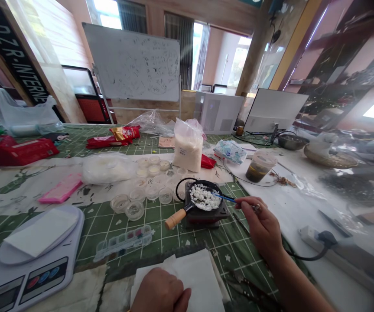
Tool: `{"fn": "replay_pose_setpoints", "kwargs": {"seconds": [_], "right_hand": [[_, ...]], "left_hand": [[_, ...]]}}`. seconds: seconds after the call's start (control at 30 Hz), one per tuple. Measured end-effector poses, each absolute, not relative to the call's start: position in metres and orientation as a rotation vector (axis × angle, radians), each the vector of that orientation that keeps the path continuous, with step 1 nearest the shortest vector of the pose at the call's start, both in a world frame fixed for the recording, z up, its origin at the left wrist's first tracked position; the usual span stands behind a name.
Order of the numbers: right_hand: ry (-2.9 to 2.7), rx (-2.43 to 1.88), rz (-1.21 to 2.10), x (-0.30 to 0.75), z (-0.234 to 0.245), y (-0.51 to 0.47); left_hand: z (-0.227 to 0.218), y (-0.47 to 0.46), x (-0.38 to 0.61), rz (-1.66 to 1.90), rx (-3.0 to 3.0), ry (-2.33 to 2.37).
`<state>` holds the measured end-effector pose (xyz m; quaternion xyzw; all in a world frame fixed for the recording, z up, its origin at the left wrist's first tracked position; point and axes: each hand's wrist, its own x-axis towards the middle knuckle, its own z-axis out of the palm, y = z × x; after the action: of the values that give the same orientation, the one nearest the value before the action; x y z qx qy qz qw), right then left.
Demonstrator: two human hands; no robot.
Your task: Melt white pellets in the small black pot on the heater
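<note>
My right hand [261, 221] pinches a thin blue stick [227, 198]. The stick's far end reaches into white granules [204, 197] in a small black frying pan [218, 190]. The pan sits on a small dark hot plate [206, 222], with its wooden handle [175, 218] pointing toward me and left. My left hand [160, 291] rests with curled fingers on a stack of white paper sheets [203, 277]; its palm is hidden. Left of the pan stand several small clear round containers [134, 210], some of them with pale contents. A clear compartment box [125, 242] lies closer to me.
A white kitchen scale [73, 255] bearing a white sheet stands at left. Behind the pan are a bag of white grains [188, 151] and a wipes packet [230, 151]. A plastic cup of dark liquid [260, 167] stands right. A power strip [336, 255] and cable lie near my right arm.
</note>
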<state>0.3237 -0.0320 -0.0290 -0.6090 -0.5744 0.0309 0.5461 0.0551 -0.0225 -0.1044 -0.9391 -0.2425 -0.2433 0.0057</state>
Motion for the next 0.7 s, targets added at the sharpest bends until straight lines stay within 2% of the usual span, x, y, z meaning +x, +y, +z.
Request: {"fn": "replay_pose_setpoints", "kwargs": {"seconds": [0.2, 0.57, 0.7], "right_hand": [[-1.315, -1.208, 0.34, 0.3202, -0.0258, -0.0328], [-1.292, -1.256, 0.374, 0.3207, -0.0252, -0.0333], [-1.153, -1.312, 0.284, 0.3258, -0.0268, -0.0326]], "left_hand": [[-0.1054, -0.0224, 0.0558, -0.715, -2.946, -0.766], [-0.1066, -0.023, 0.055, -0.745, -2.922, -0.747], [-0.1072, -0.0228, 0.0548, -0.763, -2.918, -0.74]]}}
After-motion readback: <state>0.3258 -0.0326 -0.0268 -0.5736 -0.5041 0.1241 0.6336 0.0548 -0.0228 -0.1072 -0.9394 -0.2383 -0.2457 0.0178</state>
